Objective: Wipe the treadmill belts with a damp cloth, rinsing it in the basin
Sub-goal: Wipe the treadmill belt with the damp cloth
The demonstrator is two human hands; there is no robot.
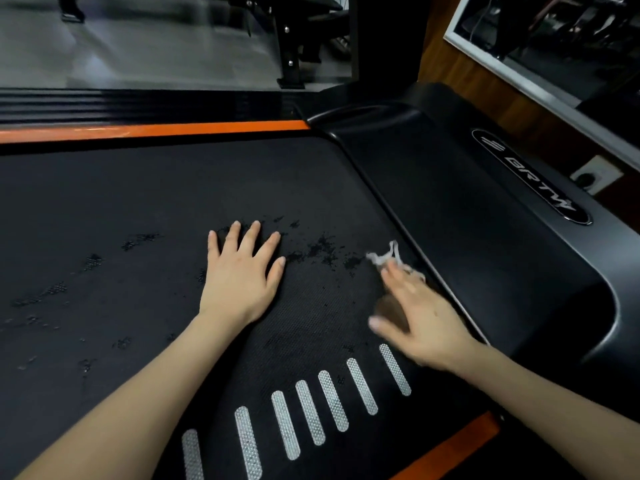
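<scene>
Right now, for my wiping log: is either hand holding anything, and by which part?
The right hand has a frayed whitish cloth under its fingers; blur hides the grip. The left hand rests flat, empty.

Pale grey floor (138, 46) with a black gym frame (294, 46); brown wood wall (460, 74), white-framed mirror (554, 36), wall socket (594, 174).

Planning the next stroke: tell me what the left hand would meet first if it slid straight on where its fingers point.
The left hand lies flat on the treadmill belt. Ahead there is only bare belt with a few wet patches, then probably the orange side strip.
</scene>
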